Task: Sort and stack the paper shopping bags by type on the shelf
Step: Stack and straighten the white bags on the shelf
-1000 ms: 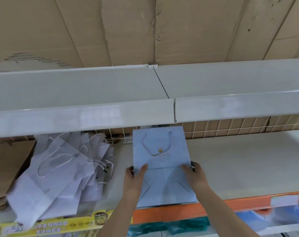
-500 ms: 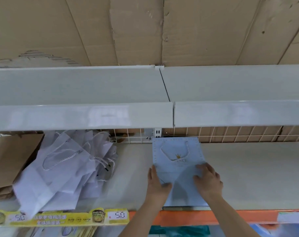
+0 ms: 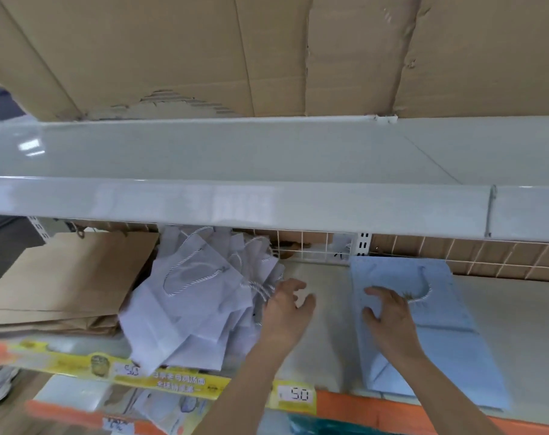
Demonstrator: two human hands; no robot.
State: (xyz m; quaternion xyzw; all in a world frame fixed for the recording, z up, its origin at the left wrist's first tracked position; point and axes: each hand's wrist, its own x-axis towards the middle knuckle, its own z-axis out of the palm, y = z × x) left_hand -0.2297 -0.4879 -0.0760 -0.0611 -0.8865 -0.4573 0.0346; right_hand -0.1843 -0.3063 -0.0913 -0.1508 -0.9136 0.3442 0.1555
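A light blue paper bag with a cord handle lies flat on the white shelf, at the right. My right hand rests on it with fingers spread and relaxed. A loose pile of white paper bags with twisted cord handles lies left of centre. My left hand hovers at the pile's right edge, fingers open, close to a cord handle; I cannot tell if it touches. Flat brown paper bags are stacked at the far left.
An upper white shelf overhangs closely above the bags. A wire grid backing and cardboard stand behind. Yellow price strips and an orange edge run along the shelf front. More bags show on the shelf below.
My left hand left the blue bag and moved left to the white pile. The right hand stays on the blue bag. The view swung left.
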